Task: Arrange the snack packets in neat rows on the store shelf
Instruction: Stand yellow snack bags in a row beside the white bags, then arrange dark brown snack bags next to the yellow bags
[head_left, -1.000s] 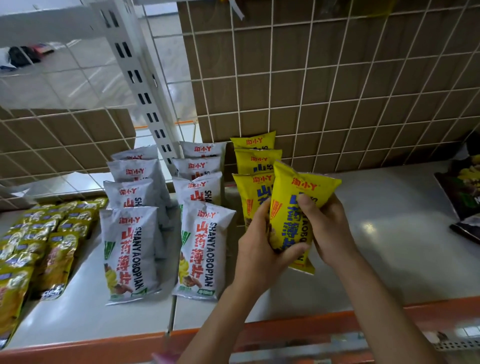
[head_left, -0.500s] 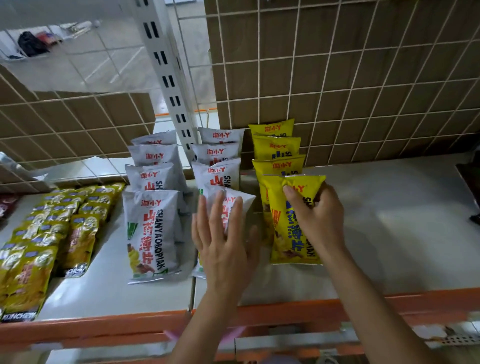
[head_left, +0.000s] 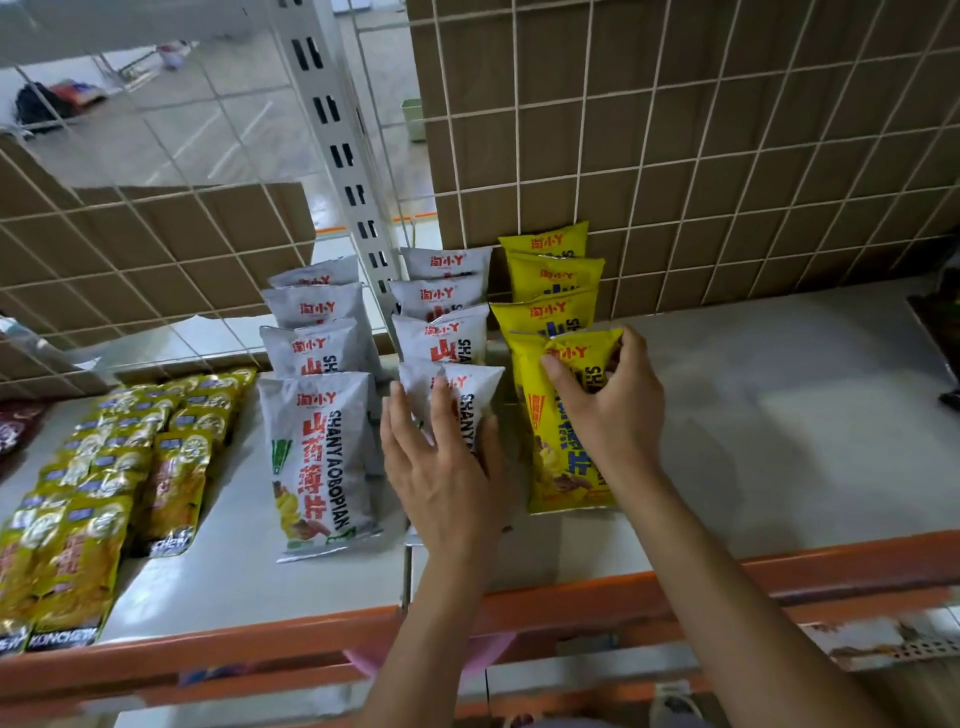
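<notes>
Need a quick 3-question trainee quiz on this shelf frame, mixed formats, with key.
1. True or false: the right hand grips the front yellow packet.
2. The left hand rests on a packet of which colour? A) white B) yellow C) brown
3. Fill in: the white packets form ___ rows.
Key: 1 true; 2 A; 3 two.

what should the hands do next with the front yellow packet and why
Probably the right hand should ease the front yellow packet flat and release it. It pinches the packet's crumpled top, while the packet lies on the shelf at the front of the yellow row, overlapping the one behind. The left hand lies flat on the front white packet beside it.
</notes>
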